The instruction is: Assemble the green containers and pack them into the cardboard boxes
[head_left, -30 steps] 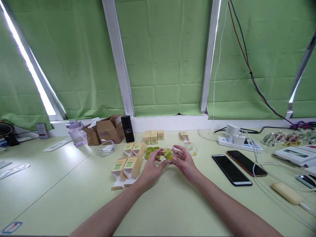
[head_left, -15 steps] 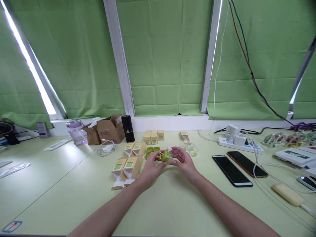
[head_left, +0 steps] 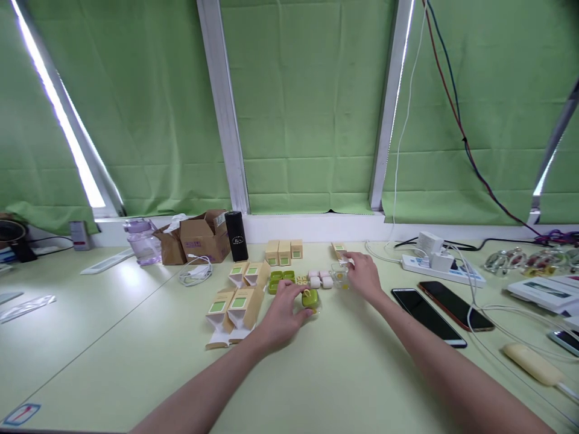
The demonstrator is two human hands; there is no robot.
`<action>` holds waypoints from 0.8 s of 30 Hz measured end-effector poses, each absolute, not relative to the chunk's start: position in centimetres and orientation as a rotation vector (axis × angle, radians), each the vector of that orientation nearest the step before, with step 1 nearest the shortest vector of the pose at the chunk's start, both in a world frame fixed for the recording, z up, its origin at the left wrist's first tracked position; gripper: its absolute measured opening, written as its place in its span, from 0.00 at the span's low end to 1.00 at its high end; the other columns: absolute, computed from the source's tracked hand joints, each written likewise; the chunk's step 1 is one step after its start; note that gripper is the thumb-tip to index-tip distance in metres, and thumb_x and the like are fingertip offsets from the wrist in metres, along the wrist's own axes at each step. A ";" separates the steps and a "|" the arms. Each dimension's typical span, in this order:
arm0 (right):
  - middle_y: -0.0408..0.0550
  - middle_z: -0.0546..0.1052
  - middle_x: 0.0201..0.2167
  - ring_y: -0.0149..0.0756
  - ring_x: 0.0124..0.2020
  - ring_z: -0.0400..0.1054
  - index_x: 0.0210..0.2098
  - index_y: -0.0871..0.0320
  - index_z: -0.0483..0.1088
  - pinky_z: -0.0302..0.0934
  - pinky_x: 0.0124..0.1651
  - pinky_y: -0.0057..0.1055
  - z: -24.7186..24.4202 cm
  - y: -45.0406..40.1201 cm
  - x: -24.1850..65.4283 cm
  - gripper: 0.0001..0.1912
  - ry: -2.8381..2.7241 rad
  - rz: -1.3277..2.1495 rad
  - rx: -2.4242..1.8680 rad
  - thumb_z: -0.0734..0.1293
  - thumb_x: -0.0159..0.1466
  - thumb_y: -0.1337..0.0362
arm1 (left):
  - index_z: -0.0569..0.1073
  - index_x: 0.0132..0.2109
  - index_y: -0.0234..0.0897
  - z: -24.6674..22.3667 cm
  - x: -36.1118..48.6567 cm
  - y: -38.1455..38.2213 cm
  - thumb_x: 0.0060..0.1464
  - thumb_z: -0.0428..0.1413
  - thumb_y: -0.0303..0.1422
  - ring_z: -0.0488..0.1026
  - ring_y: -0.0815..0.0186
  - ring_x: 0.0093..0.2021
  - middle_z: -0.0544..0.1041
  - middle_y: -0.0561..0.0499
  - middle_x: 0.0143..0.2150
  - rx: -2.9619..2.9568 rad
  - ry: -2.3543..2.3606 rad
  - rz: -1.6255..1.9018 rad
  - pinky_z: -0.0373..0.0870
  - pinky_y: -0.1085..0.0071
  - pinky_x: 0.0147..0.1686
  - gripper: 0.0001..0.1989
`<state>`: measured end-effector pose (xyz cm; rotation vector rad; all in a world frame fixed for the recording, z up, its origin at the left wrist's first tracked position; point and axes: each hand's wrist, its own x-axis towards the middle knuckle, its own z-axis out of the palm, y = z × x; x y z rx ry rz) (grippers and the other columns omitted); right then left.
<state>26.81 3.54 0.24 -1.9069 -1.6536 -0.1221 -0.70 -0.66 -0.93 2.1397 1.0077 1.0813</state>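
My left hand [head_left: 284, 310] is low over the table, thumb and fingers closed around a small green case [head_left: 310, 298] with a yellow loop on top and clear plastic at its base. My right hand [head_left: 364, 276] is farther forward, fingers curled down at clear plastic pieces [head_left: 339, 276] with yellow spots; what its fingertips hold is hidden. Between the hands lie small white rounded blocks [head_left: 326, 282], little yellow pieces [head_left: 301, 280] and several green square pieces [head_left: 282, 275]. An opened cream carton [head_left: 338, 248] stands just beyond my right fingertips.
Open cream cartons [head_left: 242, 300] stand left of my left hand, with closed ones [head_left: 284, 253] behind. Farther back are a brown cardboard box [head_left: 203, 238], a black cylinder [head_left: 236, 236] and a purple bottle [head_left: 142, 242]. Phones [head_left: 427, 316] and a power strip [head_left: 441, 269] lie on the right.
Both hands were together at the green case. My left hand has lowered it toward the table, while my right hand has left it and reached forward right to the clear pieces.
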 end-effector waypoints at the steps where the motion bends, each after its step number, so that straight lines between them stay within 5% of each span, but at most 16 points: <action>1: 0.51 0.74 0.62 0.49 0.61 0.64 0.62 0.55 0.71 0.59 0.60 0.41 0.5 4.1 27.5 0.26 -1.671 -0.129 -1.956 0.57 0.68 0.69 | 0.78 0.55 0.44 -1.0 -0.7 -0.7 0.52 0.66 0.30 0.68 0.52 0.58 0.71 0.44 0.53 2.155 0.999 1.059 0.64 0.50 0.65 0.22; 16: 0.54 0.72 0.65 0.51 0.73 0.49 0.61 0.53 0.72 0.45 0.69 0.50 -0.3 9.2 28.7 0.28 -1.812 -0.028 -2.213 0.48 0.75 0.56 | 0.78 0.52 0.43 0.0 -0.1 -1.1 0.51 0.66 0.33 0.65 0.46 0.57 0.80 0.45 0.47 2.445 0.923 0.849 0.66 0.50 0.56 0.19; 24: 0.54 0.72 0.65 0.51 0.70 0.55 0.62 0.54 0.71 0.47 0.67 0.51 -0.4 9.6 28.3 0.27 -1.832 -0.033 -2.244 0.49 0.75 0.57 | 0.78 0.52 0.43 -0.2 0.2 -1.2 0.52 0.66 0.35 0.65 0.44 0.56 0.80 0.44 0.48 2.502 0.900 0.830 0.66 0.48 0.56 0.19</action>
